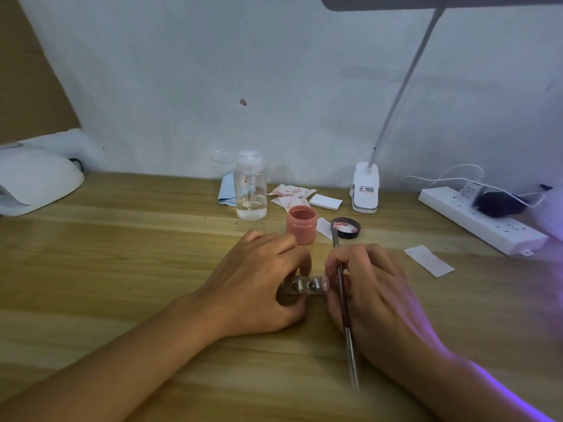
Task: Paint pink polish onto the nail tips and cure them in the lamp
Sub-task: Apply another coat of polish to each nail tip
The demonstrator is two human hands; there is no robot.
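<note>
Sitting at the far left of the light wooden tabletop (122,239): a white domed curing lamp (36,178), well apart from both hands. Standing farther right, near the wall: a clear plastic pump bottle (250,187) holding a little clear liquid, with a folded pale blue cloth (227,191) just behind it on the left. Lying right of the bottle: scattered pink-stained white wipes (289,193) and a small stack of clean white pads (325,201). Standing open in front of those: a small round jar of pink polish (301,225), its black screw lid (347,229) lying upturned just beside it, smeared pink inside.

Curling the left hand (259,281) over a small metal nail-tip holder (300,286) and gripping it low over the table in the middle foreground. Carrying a pink-coated nail tip (326,283) at the holder's right end, between the two hands. Holding a slim dark-handled brush with silver ends (344,300) in the right hand (374,287), fingers curled round it and reaching to the nail tip, the brush's far end pointing toward the lid.

Standing behind, by the wall: the white clip base of a desk lamp (365,188), its thin arm rising to the upper right. Lying right of the hands: a slip of white paper (429,260). Stretching along the far right: a white power strip (481,220) with a dark plug and white cable. Glowing purple along the right forearm.
</note>
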